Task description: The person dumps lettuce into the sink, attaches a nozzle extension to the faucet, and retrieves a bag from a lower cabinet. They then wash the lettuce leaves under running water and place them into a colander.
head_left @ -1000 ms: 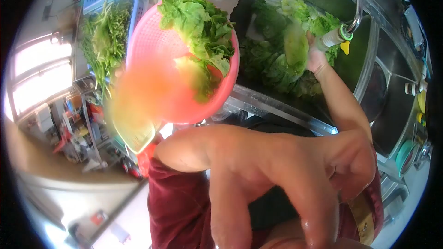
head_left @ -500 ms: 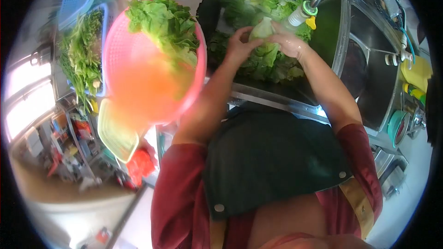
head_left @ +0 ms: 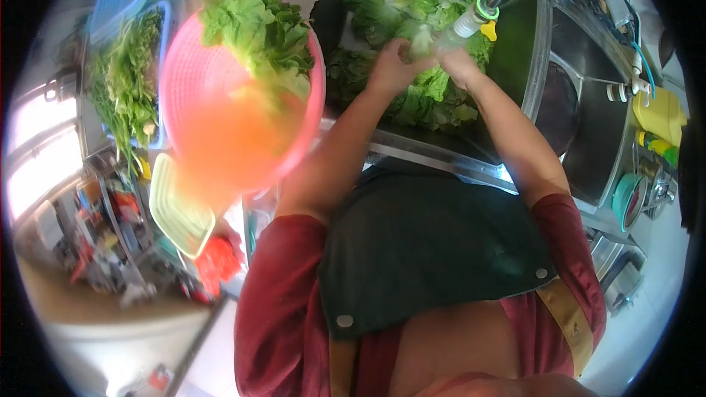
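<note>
Under the tap (head_left: 466,26) I hold a head of lettuce (head_left: 421,43) with its pale base up. My left hand (head_left: 397,70) curls round its near left side, thumb pointing toward the right. My right hand (head_left: 460,68) grips it from the right, its fingertips partly hidden by the tap nozzle and leaves. More green lettuce (head_left: 424,0) lies in the sink (head_left: 515,59) around and beyond both hands. A blur near the nozzle makes the lettuce's base hard to see.
On the left a pink colander (head_left: 184,66) holds lettuce, its lower part smeared by an orange blur. Beside it stand a blue basket (head_left: 166,44) of leafy greens and a pale yellow basket (head_left: 163,206). A second basin (head_left: 599,140) lies right of the sink.
The lettuce's base has come closer under the tap nozzle. My left hand has turned and moved slightly right, and my right hand has shifted left, its fingers now less visible. The view has shifted slightly.
</note>
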{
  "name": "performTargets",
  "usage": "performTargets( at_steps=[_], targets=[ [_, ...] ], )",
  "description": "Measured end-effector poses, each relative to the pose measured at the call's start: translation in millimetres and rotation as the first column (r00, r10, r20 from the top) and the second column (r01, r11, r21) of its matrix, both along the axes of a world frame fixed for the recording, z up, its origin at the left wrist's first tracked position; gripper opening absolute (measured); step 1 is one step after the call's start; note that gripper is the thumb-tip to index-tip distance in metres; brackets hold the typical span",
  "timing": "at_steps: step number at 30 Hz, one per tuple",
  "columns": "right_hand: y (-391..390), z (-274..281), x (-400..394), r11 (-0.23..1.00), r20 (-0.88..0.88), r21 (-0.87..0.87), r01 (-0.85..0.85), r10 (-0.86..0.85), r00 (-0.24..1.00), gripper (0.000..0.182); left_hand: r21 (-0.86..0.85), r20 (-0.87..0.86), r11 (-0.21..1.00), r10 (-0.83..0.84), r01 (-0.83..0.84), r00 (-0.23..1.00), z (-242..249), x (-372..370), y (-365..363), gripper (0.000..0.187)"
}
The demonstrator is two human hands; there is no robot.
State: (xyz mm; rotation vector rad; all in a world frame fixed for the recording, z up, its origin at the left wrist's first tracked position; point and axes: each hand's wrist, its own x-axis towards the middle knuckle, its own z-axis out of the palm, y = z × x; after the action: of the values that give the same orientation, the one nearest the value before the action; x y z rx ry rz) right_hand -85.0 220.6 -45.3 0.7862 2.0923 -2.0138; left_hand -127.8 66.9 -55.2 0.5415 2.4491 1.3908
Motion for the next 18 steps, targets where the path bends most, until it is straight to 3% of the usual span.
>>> performTargets(
  at_steps=[2, 5, 7, 10, 13, 16, 18],
  targets=[
    [-3, 8, 2, 0.996, -0.007, 0.067, -0.060, 0.061, 0.998, 0.040, 0.006, 0.243, 1.000, 0.012, -0.013, 0.970, 4, -2, 2, 0.043],
    [3, 8, 2, 0.949, 0.003, 0.213, -0.233, 0.238, 0.971, 0.042, 0.102, 0.316, 0.992, 0.032, -0.067, 0.948, -8, -1, -1, 0.042],
    [7, 5, 1, 0.884, -0.039, 0.284, -0.373, 0.399, 0.916, 0.044, 0.064, 0.267, 0.987, 0.125, -0.147, 0.956, -16, 7, 5, 0.036],
    [-2, 11, -1, 0.817, -0.001, 0.460, -0.349, 0.393, 0.919, 0.038, 0.082, 0.263, 0.978, 0.165, -0.193, 0.951, -16, 11, 8, 0.030],
    [-1, 3, -2, 0.804, 0.077, 0.489, -0.337, 0.345, 0.935, 0.036, 0.143, 0.288, 0.978, 0.105, -0.151, 0.952, -23, 9, 6, 0.030],
    [4, -23, -1, 0.859, -0.030, 0.465, -0.212, 0.255, 0.967, 0.036, 0.200, 0.271, 0.974, 0.045, -0.102, 0.961, -28, 7, 5, 0.032],
    [11, -23, -1, 0.856, 0.007, 0.461, -0.236, 0.262, 0.965, 0.035, 0.192, 0.230, 0.977, 0.051, -0.096, 0.972, -28, 7, 6, 0.031]
  ],
)
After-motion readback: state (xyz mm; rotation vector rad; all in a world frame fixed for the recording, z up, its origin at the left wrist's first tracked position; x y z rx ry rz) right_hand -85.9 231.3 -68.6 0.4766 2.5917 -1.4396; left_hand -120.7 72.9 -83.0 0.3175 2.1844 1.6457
